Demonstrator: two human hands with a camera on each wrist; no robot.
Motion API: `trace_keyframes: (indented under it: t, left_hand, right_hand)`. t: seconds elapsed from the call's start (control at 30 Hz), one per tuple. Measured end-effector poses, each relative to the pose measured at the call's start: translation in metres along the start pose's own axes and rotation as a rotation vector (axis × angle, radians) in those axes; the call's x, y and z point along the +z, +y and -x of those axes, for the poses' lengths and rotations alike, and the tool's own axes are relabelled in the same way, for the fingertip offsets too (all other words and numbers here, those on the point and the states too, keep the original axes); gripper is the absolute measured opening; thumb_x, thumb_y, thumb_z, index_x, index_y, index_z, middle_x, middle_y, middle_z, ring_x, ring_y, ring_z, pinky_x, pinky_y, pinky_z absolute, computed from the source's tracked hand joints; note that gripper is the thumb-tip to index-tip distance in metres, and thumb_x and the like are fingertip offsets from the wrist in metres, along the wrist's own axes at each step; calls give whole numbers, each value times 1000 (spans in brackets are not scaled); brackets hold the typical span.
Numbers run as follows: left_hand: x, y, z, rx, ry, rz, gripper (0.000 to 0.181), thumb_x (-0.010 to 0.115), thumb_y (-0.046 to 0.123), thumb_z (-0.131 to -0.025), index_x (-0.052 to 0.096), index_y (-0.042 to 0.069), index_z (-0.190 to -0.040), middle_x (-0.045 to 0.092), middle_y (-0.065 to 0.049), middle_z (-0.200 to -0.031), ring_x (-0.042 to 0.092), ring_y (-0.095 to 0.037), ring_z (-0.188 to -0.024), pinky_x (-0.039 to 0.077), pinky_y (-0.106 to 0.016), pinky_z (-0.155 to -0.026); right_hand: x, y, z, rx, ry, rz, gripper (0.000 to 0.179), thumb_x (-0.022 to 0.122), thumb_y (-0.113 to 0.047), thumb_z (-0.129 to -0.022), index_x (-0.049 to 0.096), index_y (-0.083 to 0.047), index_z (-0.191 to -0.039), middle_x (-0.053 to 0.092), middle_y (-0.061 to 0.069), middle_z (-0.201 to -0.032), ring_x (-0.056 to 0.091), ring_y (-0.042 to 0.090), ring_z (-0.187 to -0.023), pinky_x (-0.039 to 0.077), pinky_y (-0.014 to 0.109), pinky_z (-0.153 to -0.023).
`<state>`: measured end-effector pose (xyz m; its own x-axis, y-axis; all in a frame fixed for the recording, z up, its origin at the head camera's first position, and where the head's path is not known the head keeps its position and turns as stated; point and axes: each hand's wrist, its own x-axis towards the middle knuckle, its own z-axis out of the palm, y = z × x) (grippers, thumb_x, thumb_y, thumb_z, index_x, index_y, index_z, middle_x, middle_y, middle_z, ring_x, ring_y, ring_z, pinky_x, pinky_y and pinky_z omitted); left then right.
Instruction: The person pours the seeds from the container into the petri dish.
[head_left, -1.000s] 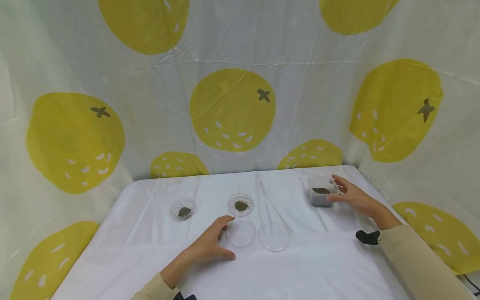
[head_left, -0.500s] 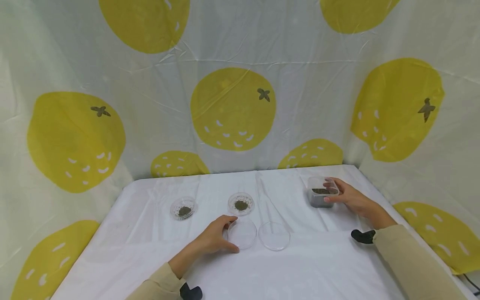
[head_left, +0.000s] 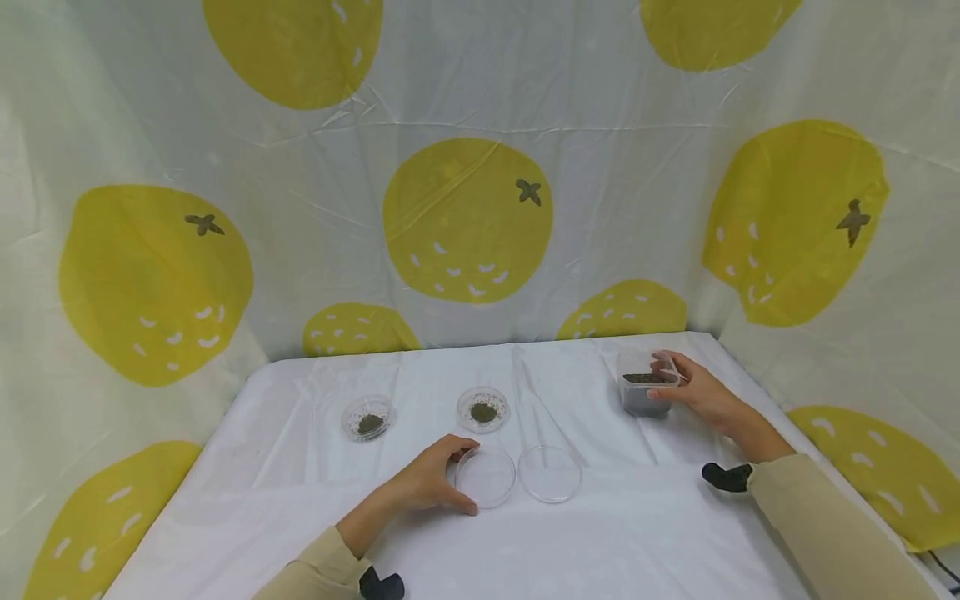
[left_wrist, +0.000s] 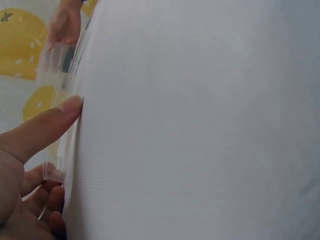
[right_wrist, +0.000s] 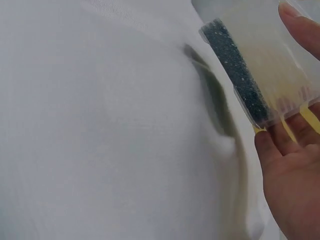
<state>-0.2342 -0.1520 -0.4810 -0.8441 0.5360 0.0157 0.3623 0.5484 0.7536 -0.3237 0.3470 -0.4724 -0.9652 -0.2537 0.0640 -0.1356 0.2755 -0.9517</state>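
Observation:
My left hand (head_left: 426, 483) holds a clear, empty petri dish (head_left: 489, 479) by its left side, thumb at the near edge and fingers at the far edge. In the left wrist view the thumb (left_wrist: 62, 112) presses the side of the dish, seen edge-on. At the back right, my right hand (head_left: 708, 400) grips a clear plastic tub (head_left: 643, 404) by its right side. Dark granules (right_wrist: 235, 65) fill the lower part of the tub, which is upright in the head view. The right wrist view shows a shadow on the cloth beside it.
A second clear round dish part (head_left: 551, 475) lies just right of the held dish. Behind are two petri dishes, one (head_left: 497, 422) in the middle and one (head_left: 352, 429) further left, each with a small dark heap. A fruit-patterned curtain (head_left: 465, 217) encloses the white table.
The left hand has closed round the dish from the left and shifted it slightly. The right hand's fingers have moved further over the tub's rim and now grip it.

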Motion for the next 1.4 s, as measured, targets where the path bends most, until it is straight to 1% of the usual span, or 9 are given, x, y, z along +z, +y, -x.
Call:
trace_keyframes:
  t: [0.27,0.33,0.57,0.83,0.9,0.97,1.07,1.13,1.4]
  left_hand:
    - [0,-1,1,-28,0,19,87,100,20,-67,57,7,-142,57,-1,-126,52,-25,-119,41,-47,-107]
    - [0,-2,1,-28,1,21,87,100,19,-67,57,7,-142,57,-1,-125,52,-25,-119,41,-48,-107]
    - [0,-2,1,-24,2,22,87,100,19,-67,57,8,-142,57,0,-125,52,-25,-119,41,-48,-107]
    - [0,-2,1,-31,-6,27,87,100,19,-68,56,8,-143,57,-2,-128,52,-27,-121,40,-50,-108]
    - [0,-2,1,-27,-7,33,87,99,19,-68,56,8,-143,57,-3,-129,51,-27,-121,40,-50,-108]
    - [0,-2,1,-25,-7,37,87,99,18,-68,56,8,-143,57,-3,-129,51,-27,-121,40,-50,-108]
    - [0,-2,1,-28,-4,35,87,99,18,-68,56,8,-142,57,-3,-128,51,-27,-121,40,-50,-108]
    - [0,-2,1,-31,-3,33,87,99,18,-68,56,8,-142,57,-2,-127,51,-27,-120,40,-50,-108]
    - [0,-1,1,-25,-4,44,87,99,17,-68,56,7,-142,57,-3,-127,51,-27,-120,40,-50,-108]
  right_hand:
    - [9,-14,-3,-52,-3,-59,70,74,-7,-96,37,-12,-154,30,27,-153,32,35,-140,47,18,-91]
    - [12,-18,-4,-64,-12,-63,70,74,-6,-96,37,-11,-155,31,27,-153,31,36,-141,47,18,-91]
    - [33,-38,-6,-109,-16,-24,73,76,-7,-94,37,-5,-155,43,15,-146,32,41,-141,45,16,-92]
    - [58,-56,-8,-94,-28,26,79,82,-11,-90,37,-2,-155,42,22,-151,33,39,-144,42,15,-94]
    - [63,-60,-8,-92,-39,27,81,82,-10,-90,36,-2,-156,41,25,-153,32,40,-145,42,20,-98]
    - [69,-63,-7,-92,-54,27,82,82,-9,-90,35,-1,-156,39,26,-154,31,41,-146,41,31,-106]
    - [76,-66,-7,-96,-73,31,83,83,-8,-89,35,-1,-157,39,27,-155,30,41,-147,34,51,-113]
    - [81,-68,-7,-103,-81,34,84,83,-8,-88,35,0,-156,39,28,-155,29,42,-148,29,60,-115]
    - [97,-74,-7,-139,-106,58,84,85,-6,-85,37,0,-153,42,27,-153,29,44,-148,18,70,-115]
